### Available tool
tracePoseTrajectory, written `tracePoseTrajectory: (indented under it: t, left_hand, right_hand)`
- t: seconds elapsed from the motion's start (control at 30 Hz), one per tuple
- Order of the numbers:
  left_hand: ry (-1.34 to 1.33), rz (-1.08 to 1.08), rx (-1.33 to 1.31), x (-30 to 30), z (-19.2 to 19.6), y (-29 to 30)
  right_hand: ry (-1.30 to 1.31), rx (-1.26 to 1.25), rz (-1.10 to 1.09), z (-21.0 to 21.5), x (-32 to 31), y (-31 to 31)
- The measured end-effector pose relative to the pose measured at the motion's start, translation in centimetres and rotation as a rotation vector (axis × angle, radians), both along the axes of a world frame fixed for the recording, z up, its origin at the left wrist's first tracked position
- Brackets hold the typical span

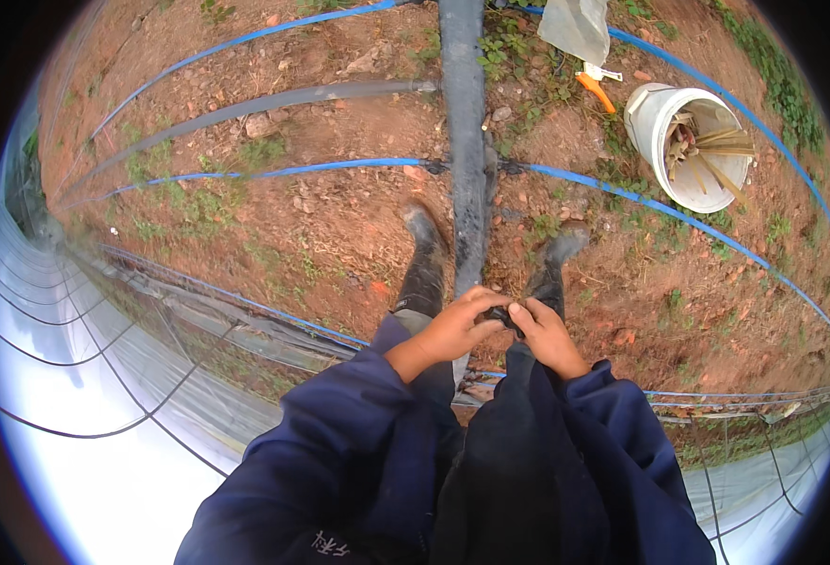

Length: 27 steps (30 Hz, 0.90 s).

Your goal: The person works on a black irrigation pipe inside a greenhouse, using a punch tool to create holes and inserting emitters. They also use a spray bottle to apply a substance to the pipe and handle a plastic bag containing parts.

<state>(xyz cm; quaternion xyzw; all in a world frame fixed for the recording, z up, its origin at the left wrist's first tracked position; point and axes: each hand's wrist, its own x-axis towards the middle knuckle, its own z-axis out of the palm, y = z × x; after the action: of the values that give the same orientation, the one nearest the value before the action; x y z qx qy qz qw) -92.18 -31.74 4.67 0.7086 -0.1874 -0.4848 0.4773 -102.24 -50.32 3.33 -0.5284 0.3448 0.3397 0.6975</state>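
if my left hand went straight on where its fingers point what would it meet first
The left hand would likely meet the small black item between the hands, then the right hand; exact depth is unclear.

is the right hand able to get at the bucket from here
Probably not without a step: the bucket sits on the ground ahead and right, beyond the near blue hose, and the right hand is holding a black item. Nothing tall seems to block the way.
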Motion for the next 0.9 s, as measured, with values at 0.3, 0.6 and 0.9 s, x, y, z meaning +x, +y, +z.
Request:
tracePoseTrajectory:
  t: [0.3,0.6,0.9]
  left_hand:
    - [-0.196,-0.287,-0.003,1.2,0.9,1.1]
    - [1.149,0.119,0.576,-0.8,-2.4,1.3]
    - [0.248,-0.025,0.137,-2.1,-2.4,3.1]
  right_hand:
    - [0.550,0.535,-0.152,1.4,0.7,-1.6]
    - [-0.353,-0.488,0.271,2.4,-0.4,1.8]
    - [-0.045,-0.322,0.189,-0.6,-2.9,1.6]
